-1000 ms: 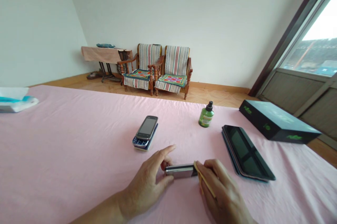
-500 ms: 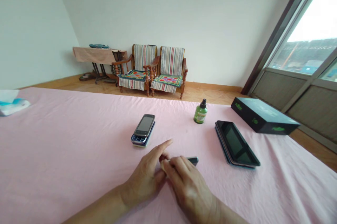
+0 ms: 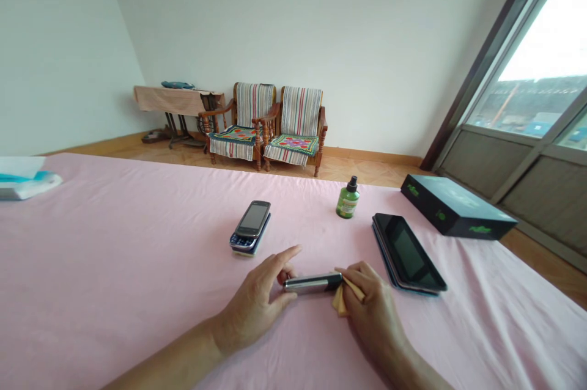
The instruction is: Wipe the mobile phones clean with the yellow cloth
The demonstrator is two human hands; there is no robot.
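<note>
A small silver and black phone point(image 3: 312, 283) stands on its long edge on the pink tablecloth point(image 3: 114, 255). My left hand point(image 3: 261, 301) pinches its left end between thumb and fingers, forefinger stretched out. My right hand point(image 3: 373, 310) is closed on a small yellowish cloth point(image 3: 342, 299) pressed against the phone's right end. A slider phone point(image 3: 251, 226) lies a little beyond my left hand.
A green spray bottle point(image 3: 347, 199) stands at the back. A dark tablet stack point(image 3: 406, 252) lies right of my hands, with a black box point(image 3: 456, 214) behind it. A tissue pack point(image 3: 22, 176) sits at the far left edge. Two chairs point(image 3: 268, 127) stand against the wall.
My right hand slid left over the top of the small phone, then came back to its right end with the cloth. My left hand kept its hold.
</note>
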